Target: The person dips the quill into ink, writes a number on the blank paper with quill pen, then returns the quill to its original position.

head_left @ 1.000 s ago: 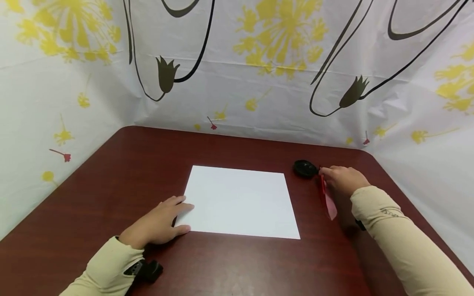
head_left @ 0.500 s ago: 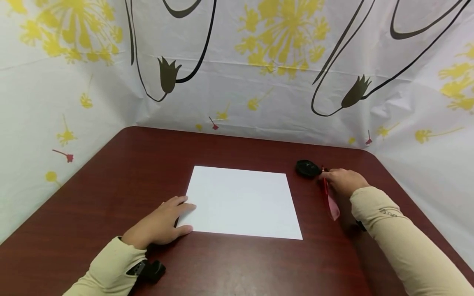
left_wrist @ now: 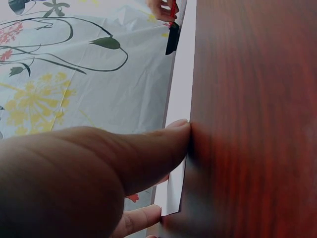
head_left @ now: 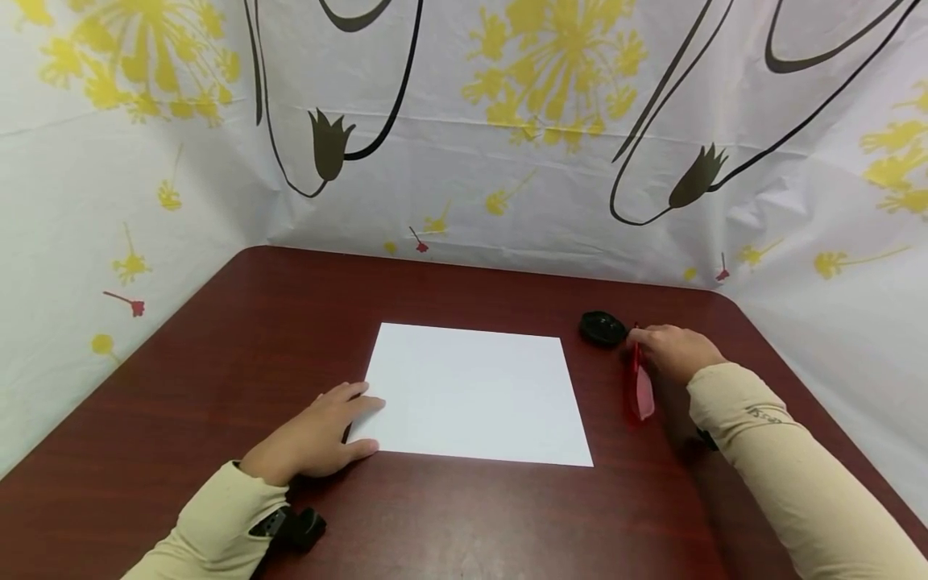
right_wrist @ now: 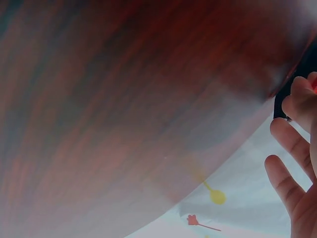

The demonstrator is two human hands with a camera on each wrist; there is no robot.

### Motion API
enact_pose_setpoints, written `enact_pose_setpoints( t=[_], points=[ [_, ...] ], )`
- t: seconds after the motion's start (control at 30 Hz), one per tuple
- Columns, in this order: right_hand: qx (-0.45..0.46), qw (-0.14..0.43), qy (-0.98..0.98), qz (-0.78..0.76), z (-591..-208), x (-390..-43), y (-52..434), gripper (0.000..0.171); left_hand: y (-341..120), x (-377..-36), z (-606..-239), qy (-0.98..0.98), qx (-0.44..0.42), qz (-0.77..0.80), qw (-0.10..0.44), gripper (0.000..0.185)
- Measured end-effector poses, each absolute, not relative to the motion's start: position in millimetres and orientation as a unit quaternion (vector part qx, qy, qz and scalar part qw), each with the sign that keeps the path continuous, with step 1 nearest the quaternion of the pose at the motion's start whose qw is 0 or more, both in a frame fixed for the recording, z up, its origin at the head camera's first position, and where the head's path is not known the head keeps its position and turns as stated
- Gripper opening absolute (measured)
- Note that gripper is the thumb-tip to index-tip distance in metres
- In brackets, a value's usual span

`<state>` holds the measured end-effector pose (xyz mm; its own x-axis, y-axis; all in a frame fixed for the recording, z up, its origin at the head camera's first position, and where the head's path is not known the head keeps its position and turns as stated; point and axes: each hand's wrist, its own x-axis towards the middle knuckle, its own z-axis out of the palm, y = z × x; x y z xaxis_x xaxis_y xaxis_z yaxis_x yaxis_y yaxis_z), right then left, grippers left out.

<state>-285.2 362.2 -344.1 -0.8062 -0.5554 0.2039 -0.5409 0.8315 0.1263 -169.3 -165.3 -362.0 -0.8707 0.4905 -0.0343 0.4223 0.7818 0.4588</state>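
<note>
A white sheet of paper (head_left: pixel 478 395) lies flat in the middle of the table. My left hand (head_left: pixel 319 431) rests on its left edge, fingers spread; the left wrist view shows the thumb (left_wrist: pixel 148 153) on that edge. At the right, my right hand (head_left: pixel 677 353) pinches a slim red thing (head_left: pixel 638 370), whose near part looks pink and blurred, so its kind cannot be made out. Just left of those fingers sits a small black dish (head_left: pixel 602 329). In the right wrist view, the fingertips (right_wrist: pixel 281 130) appear beside a dark shape, and the held thing is mostly hidden.
The dark red-brown table (head_left: pixel 464 524) has rounded far corners. White cloth (head_left: pixel 435 145) with yellow flowers and dark stems hangs behind and at both sides. A black wrist camera (head_left: pixel 297 528) sits under the left wrist.
The red thing's near end has swung slightly in the right fingers. The left hand stays on the paper; the whole view has shifted a little.
</note>
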Motion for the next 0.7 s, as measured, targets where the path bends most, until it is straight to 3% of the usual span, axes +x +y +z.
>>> enact_pose_setpoints(
  t=[0.5, 0.7],
  points=[
    [0.276, 0.138, -0.950, 0.049, -342.9, -287.1, 361.8, 0.029, -165.0, -168.5, -361.0, 0.942, 0.235, 0.223, 0.081, 0.052],
    [0.295, 0.192, -0.930, 0.103, -340.3, -289.1, 358.3, 0.029, -165.2, -168.6, -361.0, 0.942, 0.241, 0.221, 0.077, 0.052]
  ],
)
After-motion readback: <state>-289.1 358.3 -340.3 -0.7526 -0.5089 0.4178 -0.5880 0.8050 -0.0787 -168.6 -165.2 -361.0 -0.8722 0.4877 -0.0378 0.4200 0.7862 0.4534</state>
